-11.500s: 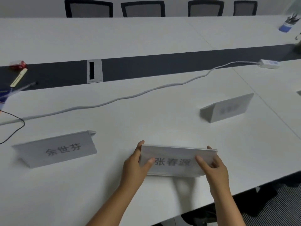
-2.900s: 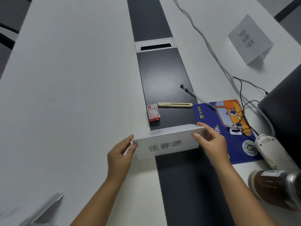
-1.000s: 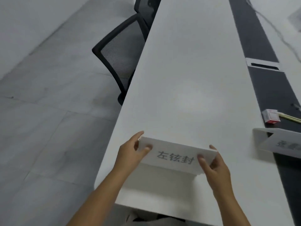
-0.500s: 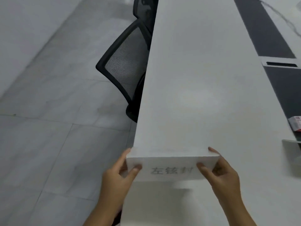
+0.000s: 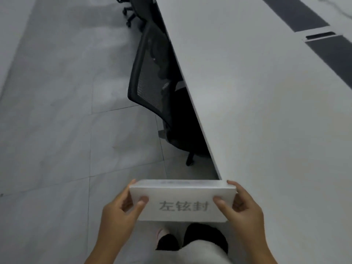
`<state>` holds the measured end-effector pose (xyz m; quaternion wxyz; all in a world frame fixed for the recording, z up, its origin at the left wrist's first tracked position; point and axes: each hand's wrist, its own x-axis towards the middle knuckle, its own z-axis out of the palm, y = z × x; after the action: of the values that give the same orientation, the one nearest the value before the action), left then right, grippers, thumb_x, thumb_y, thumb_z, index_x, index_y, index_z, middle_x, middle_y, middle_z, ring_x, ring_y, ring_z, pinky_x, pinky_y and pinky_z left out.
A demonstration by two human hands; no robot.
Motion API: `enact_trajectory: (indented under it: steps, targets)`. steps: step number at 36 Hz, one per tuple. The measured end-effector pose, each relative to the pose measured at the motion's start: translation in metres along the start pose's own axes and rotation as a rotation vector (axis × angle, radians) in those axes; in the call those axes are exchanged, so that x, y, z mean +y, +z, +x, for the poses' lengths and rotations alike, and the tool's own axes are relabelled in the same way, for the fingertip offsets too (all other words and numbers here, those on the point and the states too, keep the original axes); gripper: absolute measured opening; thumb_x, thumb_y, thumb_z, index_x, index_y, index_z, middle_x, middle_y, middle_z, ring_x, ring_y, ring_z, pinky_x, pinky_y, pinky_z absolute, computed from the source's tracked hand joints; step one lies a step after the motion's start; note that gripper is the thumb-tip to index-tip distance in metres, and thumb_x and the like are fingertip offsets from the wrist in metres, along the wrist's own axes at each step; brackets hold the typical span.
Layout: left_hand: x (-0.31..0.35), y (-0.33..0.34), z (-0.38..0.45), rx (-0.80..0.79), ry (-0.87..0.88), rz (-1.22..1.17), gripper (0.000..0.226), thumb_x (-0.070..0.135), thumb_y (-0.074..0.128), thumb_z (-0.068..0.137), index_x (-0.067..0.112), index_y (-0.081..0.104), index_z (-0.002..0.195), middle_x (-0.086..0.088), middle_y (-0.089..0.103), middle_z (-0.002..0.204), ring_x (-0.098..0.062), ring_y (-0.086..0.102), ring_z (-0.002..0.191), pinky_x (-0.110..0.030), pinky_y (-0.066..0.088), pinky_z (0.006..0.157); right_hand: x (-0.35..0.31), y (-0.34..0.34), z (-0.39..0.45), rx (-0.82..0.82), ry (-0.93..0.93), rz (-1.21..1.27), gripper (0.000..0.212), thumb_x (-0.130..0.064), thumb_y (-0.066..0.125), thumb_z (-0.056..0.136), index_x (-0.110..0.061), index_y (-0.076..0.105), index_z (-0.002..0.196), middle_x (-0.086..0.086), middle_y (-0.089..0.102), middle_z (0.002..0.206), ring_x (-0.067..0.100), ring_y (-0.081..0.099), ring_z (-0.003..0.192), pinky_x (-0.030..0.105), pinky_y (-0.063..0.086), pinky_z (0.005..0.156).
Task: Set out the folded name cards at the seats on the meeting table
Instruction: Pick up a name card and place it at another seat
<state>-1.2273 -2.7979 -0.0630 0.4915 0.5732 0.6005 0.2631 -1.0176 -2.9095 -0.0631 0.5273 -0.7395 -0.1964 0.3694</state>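
I hold a stack of white folded name cards (image 5: 182, 201) in front of me, just off the near left corner of the white meeting table (image 5: 266, 111). The front card shows three grey printed characters. My left hand (image 5: 122, 210) grips the stack's left end, thumb on the front face. My right hand (image 5: 240, 204) grips the right end the same way. The stack hangs above the floor and my feet, its right end level with the table's corner.
A black mesh office chair (image 5: 152, 82) is pushed under the table's left edge; another chair's wheeled base (image 5: 129, 14) shows farther back. Grey floor tiles (image 5: 57, 111) fill the left. A dark centre strip (image 5: 333, 52) with a cable slot (image 5: 320, 36) runs along the table.
The view has swung left and down from the tabletop to the floor beside the table. The card stack has left the table's end and now hangs off its corner, still in both hands.
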Motion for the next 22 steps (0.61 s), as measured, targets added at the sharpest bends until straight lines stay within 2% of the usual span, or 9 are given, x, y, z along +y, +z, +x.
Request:
enact_trajectory:
  steps: [3, 6, 9, 11, 12, 15, 18, 19, 22]
  targets:
    - [-0.002, -0.015, 0.021, -0.035, -0.006, 0.019, 0.049, 0.002, 0.067, 0.073, 0.007, 0.053, 0.120, -0.004, 0.062, 0.096, 0.025, 0.054, 0.066, 0.005, 0.042, 0.060, -0.001, 0.021, -0.001, 0.026, 0.029, -0.019, 0.035, -0.007, 0.075, 0.067, -0.021, 0.064, 0.097, -0.004, 0.071, 0.082, -0.001, 0.065, 0.069, 0.008, 0.049, 0.056]
    - [0.004, -0.019, 0.051, -0.064, 0.013, 0.032, 0.050, 0.003, 0.066, 0.074, 0.009, 0.051, 0.122, 0.002, 0.062, 0.092, 0.025, 0.054, 0.065, 0.004, 0.042, 0.058, -0.008, 0.036, 0.015, 0.043, 0.032, -0.049, 0.038, -0.009, 0.074, 0.068, -0.012, 0.063, 0.104, 0.010, 0.070, 0.086, -0.002, 0.064, 0.066, 0.009, 0.049, 0.056]
    - [0.016, -0.020, 0.089, -0.090, 0.045, 0.026, 0.051, 0.004, 0.066, 0.075, 0.012, 0.051, 0.123, 0.017, 0.058, 0.085, 0.024, 0.055, 0.067, 0.003, 0.044, 0.060, -0.026, 0.053, 0.043, 0.076, 0.001, -0.040, 0.035, -0.006, 0.073, 0.069, -0.017, 0.063, 0.101, -0.003, 0.071, 0.083, -0.007, 0.064, 0.070, 0.008, 0.050, 0.057]
    - [0.027, -0.025, 0.118, -0.091, 0.067, 0.018, 0.051, 0.005, 0.066, 0.075, 0.012, 0.051, 0.123, 0.018, 0.058, 0.086, 0.023, 0.056, 0.069, 0.002, 0.045, 0.061, -0.041, 0.069, 0.067, 0.096, -0.032, -0.013, 0.035, -0.004, 0.072, 0.068, -0.025, 0.062, 0.094, -0.014, 0.072, 0.073, -0.008, 0.064, 0.069, 0.007, 0.049, 0.057]
    - [0.033, -0.029, 0.133, -0.080, 0.080, 0.012, 0.051, 0.004, 0.066, 0.075, 0.012, 0.051, 0.123, 0.017, 0.059, 0.088, 0.023, 0.056, 0.069, 0.002, 0.045, 0.061, -0.049, 0.079, 0.079, 0.091, -0.054, -0.017, 0.035, -0.005, 0.072, 0.068, -0.028, 0.062, 0.092, -0.018, 0.072, 0.075, -0.006, 0.064, 0.070, 0.009, 0.050, 0.058]
    - [0.051, -0.053, 0.172, -0.015, 0.096, -0.012, 0.049, 0.002, 0.066, 0.074, 0.010, 0.052, 0.121, 0.012, 0.061, 0.094, 0.024, 0.055, 0.066, 0.003, 0.044, 0.061, -0.080, 0.114, 0.116, 0.010, -0.109, -0.053, 0.037, -0.008, 0.074, 0.068, -0.035, 0.061, 0.089, -0.009, 0.073, 0.076, 0.001, 0.066, 0.071, 0.016, 0.054, 0.059]
    - [0.062, -0.091, 0.202, 0.090, 0.075, -0.035, 0.051, 0.000, 0.064, 0.075, 0.019, 0.048, 0.120, 0.032, 0.064, 0.073, 0.024, 0.055, 0.064, 0.004, 0.042, 0.058, -0.112, 0.159, 0.146, -0.130, -0.163, -0.124, 0.037, -0.010, 0.074, 0.068, -0.036, 0.057, 0.088, -0.008, 0.069, 0.082, 0.001, 0.066, 0.074, 0.020, 0.056, 0.061]
    - [0.062, -0.105, 0.211, 0.127, 0.059, -0.036, 0.051, 0.000, 0.064, 0.075, 0.018, 0.048, 0.120, 0.031, 0.063, 0.071, 0.024, 0.055, 0.063, 0.004, 0.042, 0.057, -0.121, 0.176, 0.154, -0.190, -0.175, -0.154, 0.036, -0.011, 0.074, 0.068, -0.036, 0.056, 0.087, -0.007, 0.068, 0.082, 0.001, 0.066, 0.074, 0.020, 0.056, 0.061]
    - [0.052, -0.143, 0.238, 0.241, -0.004, -0.034, 0.047, -0.004, 0.061, 0.076, 0.007, 0.051, 0.121, 0.002, 0.063, 0.093, 0.016, 0.059, 0.064, 0.004, 0.042, 0.058, -0.140, 0.229, 0.175, -0.347, -0.200, -0.255, 0.036, -0.015, 0.073, 0.070, -0.040, 0.051, 0.084, -0.005, 0.067, 0.078, 0.002, 0.064, 0.074, 0.022, 0.055, 0.061]
